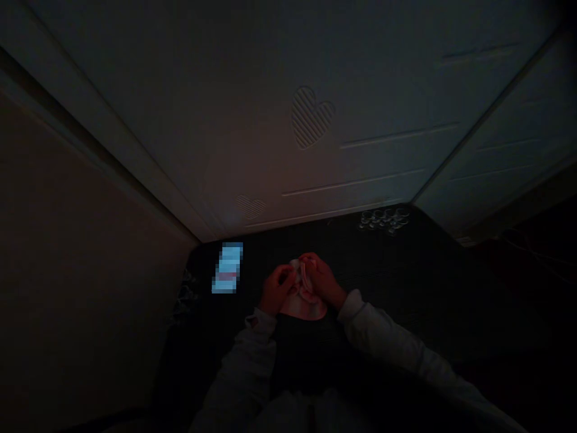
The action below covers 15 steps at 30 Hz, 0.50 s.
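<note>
In dim light a pale piece of fabric (306,308), reddish in the glow, is gathered between both hands over the dark tabletop. My left hand (278,287) pinches its upper left part, thumb and fingers curled together. On the other side my right hand (323,281) is closed around a folded edge of the same fabric. Its lower part spreads out in a rounded shape below the hands. The darkness hides the fingertips and what kind of article the fabric is.
A lit phone screen (228,268) lies left of the hands on the dark table (387,282). Several small ring-shaped clear things (383,221) sit at the back right, and similar ones (184,297) at the left edge. A pale panel with heart reliefs (311,117) stands behind.
</note>
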Each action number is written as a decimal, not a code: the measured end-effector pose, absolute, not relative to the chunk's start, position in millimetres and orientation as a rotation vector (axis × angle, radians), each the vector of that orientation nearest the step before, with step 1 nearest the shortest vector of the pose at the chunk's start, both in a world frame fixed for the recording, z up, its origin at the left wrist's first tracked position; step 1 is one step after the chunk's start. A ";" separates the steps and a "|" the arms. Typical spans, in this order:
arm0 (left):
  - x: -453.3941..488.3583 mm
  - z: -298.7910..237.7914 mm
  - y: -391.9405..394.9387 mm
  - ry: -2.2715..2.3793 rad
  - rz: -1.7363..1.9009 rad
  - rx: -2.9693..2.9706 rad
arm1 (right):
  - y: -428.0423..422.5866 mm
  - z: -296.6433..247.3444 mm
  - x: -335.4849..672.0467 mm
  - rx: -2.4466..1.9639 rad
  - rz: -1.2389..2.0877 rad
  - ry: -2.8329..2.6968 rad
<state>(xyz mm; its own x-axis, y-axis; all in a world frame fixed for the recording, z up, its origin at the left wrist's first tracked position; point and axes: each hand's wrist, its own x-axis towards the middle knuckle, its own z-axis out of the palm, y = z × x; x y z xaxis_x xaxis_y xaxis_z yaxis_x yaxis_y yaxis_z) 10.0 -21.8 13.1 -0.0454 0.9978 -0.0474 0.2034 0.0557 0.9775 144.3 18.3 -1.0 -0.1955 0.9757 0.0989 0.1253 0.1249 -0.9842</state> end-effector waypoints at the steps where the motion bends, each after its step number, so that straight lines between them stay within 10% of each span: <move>1: 10.1 12.9 -21.7 1.409 1.098 1.299 | 18.1 -1.0 144.4 -1.124 1.196 -1.499; 15: 9.0 10.0 -20.9 1.429 1.098 1.316 | 19.3 -1.4 143.4 -1.159 1.189 -1.512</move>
<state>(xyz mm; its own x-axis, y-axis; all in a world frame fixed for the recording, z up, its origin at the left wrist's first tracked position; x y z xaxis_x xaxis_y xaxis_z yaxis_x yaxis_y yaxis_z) 9.0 -20.9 10.0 -0.0524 0.9979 -0.0372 0.2208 0.0479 0.9741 143.4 19.3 -1.4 -0.1919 0.9780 0.0818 0.1508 0.1117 -0.9822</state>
